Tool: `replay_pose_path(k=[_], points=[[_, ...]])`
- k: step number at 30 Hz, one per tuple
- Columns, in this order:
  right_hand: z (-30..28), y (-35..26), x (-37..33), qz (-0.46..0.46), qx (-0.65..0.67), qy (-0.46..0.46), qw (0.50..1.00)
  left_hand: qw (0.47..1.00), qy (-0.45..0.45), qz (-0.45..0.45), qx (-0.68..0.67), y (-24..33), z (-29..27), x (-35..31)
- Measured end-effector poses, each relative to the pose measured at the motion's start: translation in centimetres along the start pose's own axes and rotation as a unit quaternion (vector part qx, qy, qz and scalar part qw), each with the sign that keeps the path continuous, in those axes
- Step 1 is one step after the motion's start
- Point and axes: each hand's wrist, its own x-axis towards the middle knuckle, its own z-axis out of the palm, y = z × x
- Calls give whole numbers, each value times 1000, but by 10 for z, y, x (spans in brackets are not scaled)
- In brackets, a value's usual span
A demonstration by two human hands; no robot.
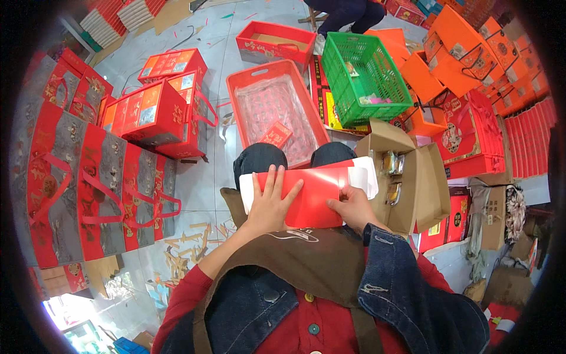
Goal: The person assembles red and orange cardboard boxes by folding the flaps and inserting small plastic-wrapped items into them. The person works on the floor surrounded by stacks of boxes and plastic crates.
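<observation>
Across my lap lies a folded red card sheet [316, 197] with white end flaps, like a flattened small box. My left hand [269, 203] rests flat on its left part, fingers spread. At the right end, my right hand [354, 207] pinches the card, thumb on top; its other fingers are partly hidden. Just beyond my knees stands a red plastic crate [236, 100], lined with clear film, with a small red box [276, 134] inside. An open brown carton [433, 189] holding several small wrapped packets [394, 162] is at my right.
Red and grey gift boxes [103, 194] with ribbon handles line the left side. A green basket [336, 76] is ahead on the right, with orange boxes [460, 44] piled beyond it. Cardboard scraps [191, 251] litter the tiled floor. Another person's legs [348, 13] show at the top.
</observation>
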Motion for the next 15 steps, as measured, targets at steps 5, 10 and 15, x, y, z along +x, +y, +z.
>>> replay_pose_path(k=[5, 10, 15], points=[[-9, -8, 6, -99, 295, -109, 944, 998, 29, 44, -30, 3, -35, 17], [-29, -55, -6, -159, 280, -139, 936, 993, 76, 21, -88, 8, -69, 26], [-46, -88, -15, -448, 89, 210, 864, 970, 195, -87, -117, -2, -76, 29]])
